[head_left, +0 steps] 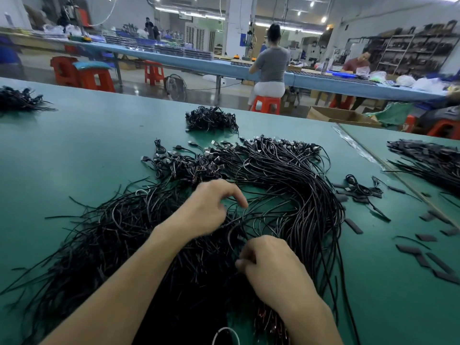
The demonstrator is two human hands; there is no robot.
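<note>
A: Where are the cables (293, 175)?
B: Heaped on the table (74, 150), strands running away from the person. The right hand (276, 267), nearer, pinches some at its left side. The left hand (209, 210) curls over them just beyond, grip unclear.

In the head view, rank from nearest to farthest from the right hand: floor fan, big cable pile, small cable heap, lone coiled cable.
1. big cable pile, under the right hand, which grips its strands.
2. lone coiled cable, right side of the table.
3. small cable heap, table's far edge.
4. floor fan, beyond the table.
</note>
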